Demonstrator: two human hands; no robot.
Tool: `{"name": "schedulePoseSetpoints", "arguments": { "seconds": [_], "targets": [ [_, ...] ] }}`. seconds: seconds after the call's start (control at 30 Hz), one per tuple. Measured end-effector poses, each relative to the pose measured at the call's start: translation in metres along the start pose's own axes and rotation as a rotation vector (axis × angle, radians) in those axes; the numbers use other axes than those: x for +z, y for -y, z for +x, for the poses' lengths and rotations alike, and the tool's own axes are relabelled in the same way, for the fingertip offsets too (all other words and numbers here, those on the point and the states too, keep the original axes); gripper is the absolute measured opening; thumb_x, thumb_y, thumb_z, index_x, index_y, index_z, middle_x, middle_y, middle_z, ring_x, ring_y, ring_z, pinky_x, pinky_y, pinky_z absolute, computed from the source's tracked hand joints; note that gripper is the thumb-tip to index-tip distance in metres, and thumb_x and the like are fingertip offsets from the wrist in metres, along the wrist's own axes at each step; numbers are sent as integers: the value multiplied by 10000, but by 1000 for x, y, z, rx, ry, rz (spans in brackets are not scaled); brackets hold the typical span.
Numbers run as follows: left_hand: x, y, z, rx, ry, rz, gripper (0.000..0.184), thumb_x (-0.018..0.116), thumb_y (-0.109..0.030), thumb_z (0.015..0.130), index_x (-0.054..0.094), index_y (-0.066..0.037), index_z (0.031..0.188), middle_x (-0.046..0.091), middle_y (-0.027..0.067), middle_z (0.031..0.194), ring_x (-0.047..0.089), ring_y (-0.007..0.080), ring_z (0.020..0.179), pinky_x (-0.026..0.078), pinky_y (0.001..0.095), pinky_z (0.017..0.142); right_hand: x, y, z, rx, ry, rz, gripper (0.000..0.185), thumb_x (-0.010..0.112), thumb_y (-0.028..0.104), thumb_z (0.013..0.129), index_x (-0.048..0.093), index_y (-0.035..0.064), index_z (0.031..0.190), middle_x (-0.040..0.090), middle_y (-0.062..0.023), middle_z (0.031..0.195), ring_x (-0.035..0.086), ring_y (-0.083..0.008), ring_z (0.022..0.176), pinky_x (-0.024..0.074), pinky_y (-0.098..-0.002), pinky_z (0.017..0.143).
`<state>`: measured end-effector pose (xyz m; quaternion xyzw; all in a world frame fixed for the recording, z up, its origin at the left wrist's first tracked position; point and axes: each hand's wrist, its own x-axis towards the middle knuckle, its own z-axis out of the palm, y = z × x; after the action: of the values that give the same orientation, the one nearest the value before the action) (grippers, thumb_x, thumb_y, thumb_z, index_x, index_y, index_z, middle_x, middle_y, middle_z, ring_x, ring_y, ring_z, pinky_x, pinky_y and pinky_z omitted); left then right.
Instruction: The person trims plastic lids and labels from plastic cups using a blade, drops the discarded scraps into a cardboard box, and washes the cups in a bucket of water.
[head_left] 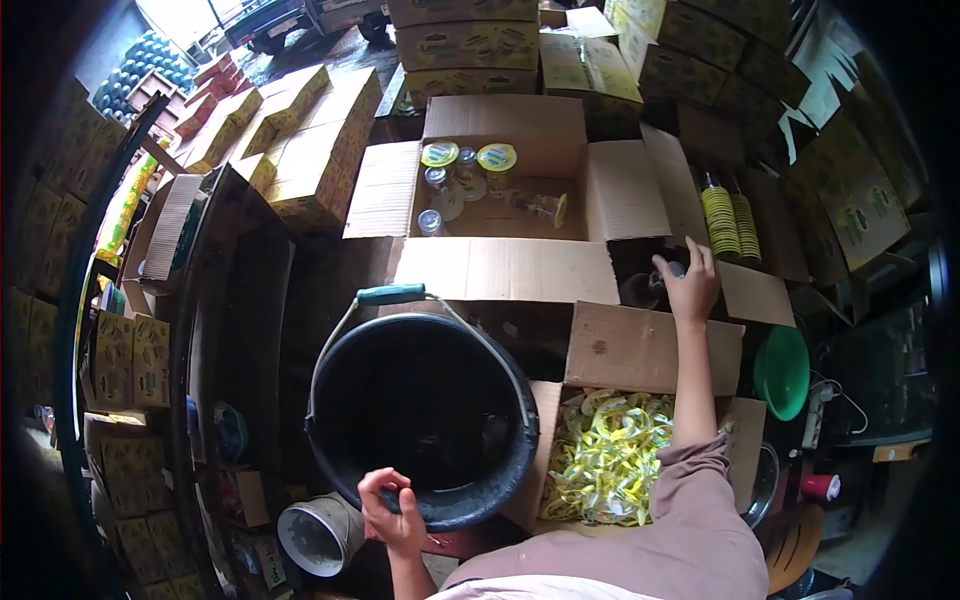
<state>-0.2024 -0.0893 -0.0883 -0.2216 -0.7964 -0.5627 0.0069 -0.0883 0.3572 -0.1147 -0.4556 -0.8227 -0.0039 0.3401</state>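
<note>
"Biggest first?"
"Open carton (pixel 505 270) ahead, dark bucket (pixel 485 502) nearer."
"Hands?"
"Left hand (pixel 395 512) by the bucket's near rim, loosely bent, nothing visible in it. Right hand (pixel 690 285) off the carton's front-right corner, thumb and fingers parted; grip, can't tell."
"Glass (pixel 640 290)?"
"Just left of the right hand, the nearer one. Long axis unclear."

single head-worn view, looking forward and down, wide-angled, close above a dark bucket (pixel 460 506)
</note>
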Motion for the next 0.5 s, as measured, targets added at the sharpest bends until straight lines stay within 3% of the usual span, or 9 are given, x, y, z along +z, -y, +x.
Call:
{"name": "schedulePoseSetpoints", "arguments": {
  "seconds": [0.03, 0.17, 0.3, 0.37, 0.43, 0.5],
  "targets": [
    [1, -2, 1, 2, -18, -13, 329, 544, -338, 826, 461, -43, 943, 486, 47, 752, 470, 118, 681, 366, 238, 634, 2, 29, 3, 1, -73, 103, 471, 727, 240, 638, 568, 51, 1039, 559, -126, 986, 553, -290, 900, 458, -387, 767],
    [1, 0, -1, 0, -61, -42, 350, 579, -336, 796, 452, -33, 920, 509, 65, 720, 465, 148, 676, 376, 268, 635, 61, 139, 20, -370, 247, 401, 425, 682, 163, 677, 548, 101, 1075, 545, -93, 979, 544, -252, 930, 462, -355, 786],
    [-1, 2, -1, 23, -93, -81, 367, 588, -328, 792, 441, -30, 946, 518, 77, 721, 478, 158, 669, 384, 269, 628, 133, 231, 31, -757, 543, 276, 455, 627, 119, 707, 521, 169, 1147, 519, -52, 1028, 545, -227, 936, 462, -353, 795],
    [-2, 2, -1, 31, -103, -96, 370, 601, -319, 783, 437, -31, 947, 525, 82, 710, 489, 165, 656, 390, 269, 612, 170, 256, 35, -923, 589, 197, 476, 597, 72, 706, 521, 195, 1159, 518, -52, 1033, 542, -235, 951, 461, -350, 802],
    [-4, 2, 0, 51, -88, -102, 352, 613, -284, 770, 436, -34, 943, 527, 78, 699, 494, 169, 657, 398, 273, 617, 182, 269, 36, -1026, 686, 152, 519, 569, 21, 698, 524, 238, 1167, 517, -52, 1037, 539, -237, 974, 459, -358, 806],
    [-4, -3, 2, 26, -82, -99, 332, 585, -287, 785, 431, -39, 942, 489, 69, 724, 473, 147, 669, 376, 263, 636, 186, 273, 43, -990, 806, 172, 419, 573, -6, 685, 557, 195, 1052, 512, -67, 1006, 537, -244, 983, 463, -360, 791]
  ]
}}
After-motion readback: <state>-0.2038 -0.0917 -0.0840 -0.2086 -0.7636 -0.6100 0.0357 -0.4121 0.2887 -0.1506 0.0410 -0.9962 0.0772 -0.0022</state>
